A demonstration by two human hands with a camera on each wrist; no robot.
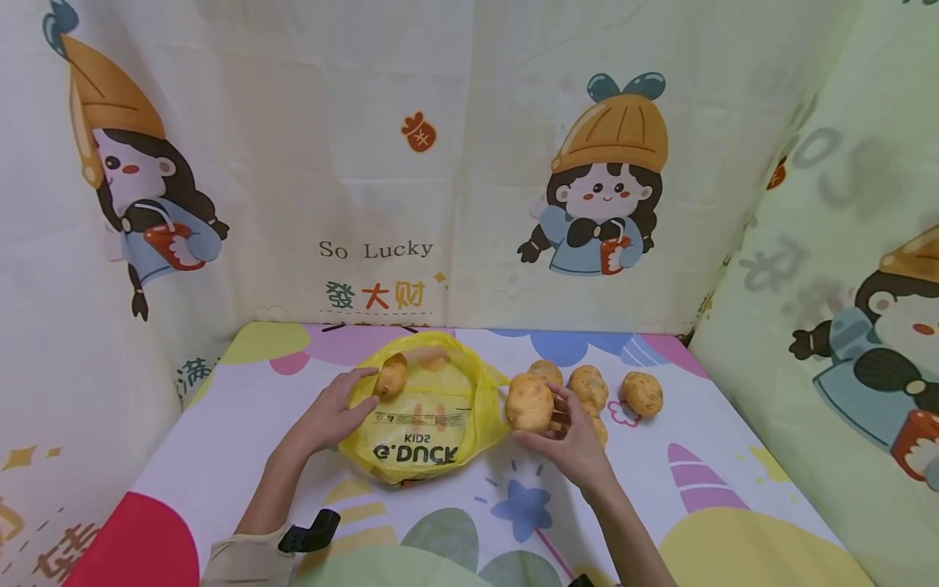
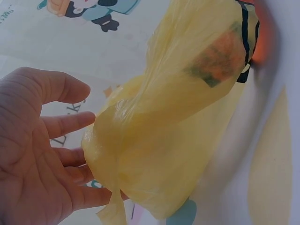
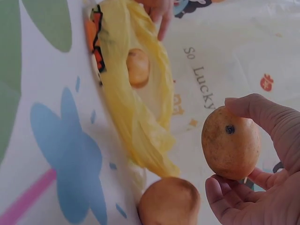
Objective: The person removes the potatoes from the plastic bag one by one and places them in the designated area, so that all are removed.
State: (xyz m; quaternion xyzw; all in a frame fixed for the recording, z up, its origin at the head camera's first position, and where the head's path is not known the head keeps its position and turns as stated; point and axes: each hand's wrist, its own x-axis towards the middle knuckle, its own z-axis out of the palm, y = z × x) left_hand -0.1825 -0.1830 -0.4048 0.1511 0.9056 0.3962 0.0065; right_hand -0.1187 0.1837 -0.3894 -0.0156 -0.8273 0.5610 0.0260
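The table (image 1: 645, 473) has open room along its right edge; the yellow bag (image 1: 487, 399) lies near the far edge. The left hand (image 1: 341, 412), fingers spread, touches the bag's left side; the right hand (image 1: 572, 444) grips a potato (image 1: 530, 403) just right of the bag. Only the right wrist view shows that potato's dark spot (image 3: 229, 129).

The bag (image 1: 420, 420) sits left of the middle, near the back edge of the table (image 1: 242, 391). One potato (image 1: 392, 376) is in it, at the left, by the left hand (image 1: 339, 410). The right hand (image 1: 570, 444) holds another potato (image 1: 529, 403) just right of the bag. More potatoes (image 1: 588, 385) lie behind that hand; a lone potato (image 1: 641, 394) is nearest the right edge.
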